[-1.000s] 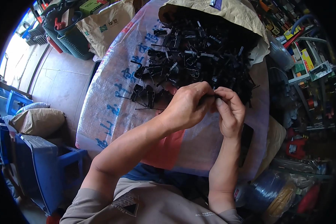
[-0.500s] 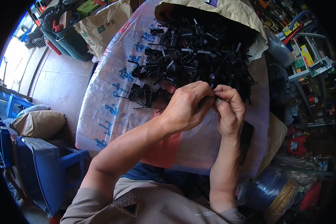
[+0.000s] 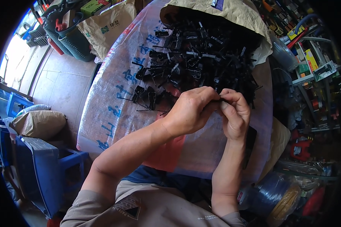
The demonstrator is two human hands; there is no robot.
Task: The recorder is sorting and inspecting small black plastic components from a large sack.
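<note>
My left hand (image 3: 193, 111) and my right hand (image 3: 235, 115) meet at the fingertips over the near edge of a heap of black plastic parts (image 3: 193, 56). Both are closed in a pinch around a small black part (image 3: 217, 101); only a dark sliver of it shows, and the fingers cover the rest. The heap's pieces have thin stems and clip-like bodies. They spill from the mouth of a brown paper sack (image 3: 250, 17) onto a translucent woven plastic sheet (image 3: 102, 102) with blue handwriting. A few loose pieces (image 3: 149, 99) lie left of my left hand.
Blue plastic stools (image 3: 38, 166) stand at the left, near a full brown sack (image 3: 39, 123). Another paper bag (image 3: 108, 28) and a dark green basket (image 3: 70, 41) are at the far left. Cluttered shelves (image 3: 310, 68) line the right side, with a wrapped blue roll (image 3: 274, 193) below.
The view has shifted slightly. My hands stay together at nearly the same spot, still pinching, with only a small movement of the fingers.
</note>
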